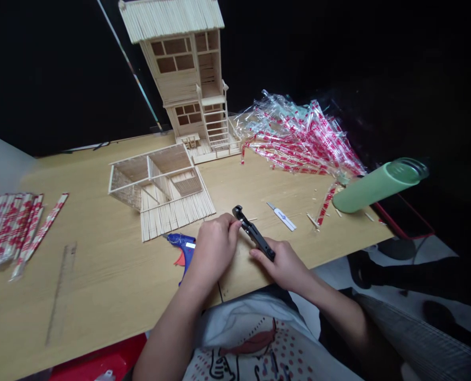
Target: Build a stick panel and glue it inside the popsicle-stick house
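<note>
A black, long-handled hand tool (255,234) is held just above the light wood-toned desk (124,275), near the middle of its near edge. Its long axis runs obliquely: the handle end sits in the right hand (287,264), and the hooked head points away from the person, toward the desk's far left. The right hand's fingers are clamped around the handles, thumb laid along the upper side. The left hand (216,241) is at the head, fingers curled together and thumb against the tool; whether they pinch something small I cannot tell.

Just beside the left hand, partly hidden by the forearm, lies a blue plastic glue gun (187,242) with an orange-red trigger, nozzle toward the desk's left edge. Beyond it lies an open-topped, partitioned model room of pale wooden sticks (175,218); behind that, at the far edge, stands a two-storey stick-built house (183,87) with a sloping roof and ladder-like stairs.

Right of the tool lies a white-handled craft knife (283,218), its blade toward the far edge. A heap of clear, red-printed plastic wrappers (299,140) covers the far right, near a pale green cylindrical bottle (368,189) by the right corner. Toward the left edge are a transparent ruler (60,291) and red-and-white wrapped chopsticks (9,227).
</note>
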The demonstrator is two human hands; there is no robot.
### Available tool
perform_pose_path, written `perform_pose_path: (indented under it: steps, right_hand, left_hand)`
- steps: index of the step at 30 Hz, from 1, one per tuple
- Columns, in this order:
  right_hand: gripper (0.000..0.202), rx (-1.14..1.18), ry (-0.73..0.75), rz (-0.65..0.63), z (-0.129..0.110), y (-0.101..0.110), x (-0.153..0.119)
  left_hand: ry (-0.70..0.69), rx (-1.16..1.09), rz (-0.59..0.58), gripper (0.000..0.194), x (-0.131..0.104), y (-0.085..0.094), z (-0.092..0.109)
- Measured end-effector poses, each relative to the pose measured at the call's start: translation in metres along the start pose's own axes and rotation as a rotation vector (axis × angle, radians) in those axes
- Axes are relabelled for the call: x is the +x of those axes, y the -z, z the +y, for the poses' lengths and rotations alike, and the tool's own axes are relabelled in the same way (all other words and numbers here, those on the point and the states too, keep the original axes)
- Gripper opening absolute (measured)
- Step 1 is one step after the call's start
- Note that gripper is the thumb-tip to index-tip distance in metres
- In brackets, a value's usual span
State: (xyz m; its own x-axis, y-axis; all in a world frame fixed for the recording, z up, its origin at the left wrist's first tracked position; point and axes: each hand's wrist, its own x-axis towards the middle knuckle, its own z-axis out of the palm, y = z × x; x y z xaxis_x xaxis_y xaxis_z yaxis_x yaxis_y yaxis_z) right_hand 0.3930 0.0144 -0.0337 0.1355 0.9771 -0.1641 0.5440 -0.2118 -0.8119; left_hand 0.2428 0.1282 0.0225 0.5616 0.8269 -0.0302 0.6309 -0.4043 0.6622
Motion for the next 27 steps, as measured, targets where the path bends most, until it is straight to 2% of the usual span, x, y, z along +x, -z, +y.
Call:
perform_pose_path:
  steps: [2, 4, 7, 10, 14, 18, 21, 23, 25, 27]
  right_hand:
    - [0.034, -0.024, 0.015, 0.035, 0.001, 0.009, 0.005]
    - [0.037, -0.122, 0.004, 0.122, 0.002, 0.027, 0.017]
    - [0.045, -0.419, -0.113, 0.251, 0.005, 0.062, 0.046]
    - [0.053, -0.719, -0.214, 0.29, 0.012, 0.086, 0.083]
    - [0.062, -0.943, -0.229, 0.324, 0.028, 0.086, 0.123]
    - [0.071, -0.998, -0.173, 0.375, 0.04, 0.073, 0.137]
    - [0.068, -0.897, -0.066, 0.454, 0.025, 0.064, 0.133]
    - [0.053, -0.673, 0.098, 0.46, -0.001, 0.053, 0.126]
    - [0.033, -0.286, 0.268, 0.337, -0.036, 0.037, 0.115]
    - [0.027, 0.043, 0.34, 0.088, -0.073, 0.017, 0.103]
  left_hand:
    - [-0.012, -0.049, 0.013, 0.025, -0.001, 0.001, -0.002]
    - [-0.032, -0.139, 0.03, 0.026, -0.005, 0.001, -0.007]
    - [-0.023, -0.365, 0.04, 0.024, -0.015, 0.002, -0.015]
    - [0.034, -0.654, 0.059, 0.022, -0.026, 0.005, -0.025]
    - [0.081, -1.01, 0.096, 0.023, -0.04, 0.015, -0.038]
    - [0.121, -1.284, 0.195, 0.021, -0.05, 0.024, -0.052]
    - [0.145, -1.411, 0.254, 0.026, -0.052, 0.027, -0.058]
    - [0.137, -1.443, 0.253, 0.028, -0.052, 0.028, -0.059]
    - [0.118, -1.449, 0.234, 0.03, -0.05, 0.027, -0.059]
    - [0.092, -1.448, 0.211, 0.029, -0.049, 0.025, -0.059]
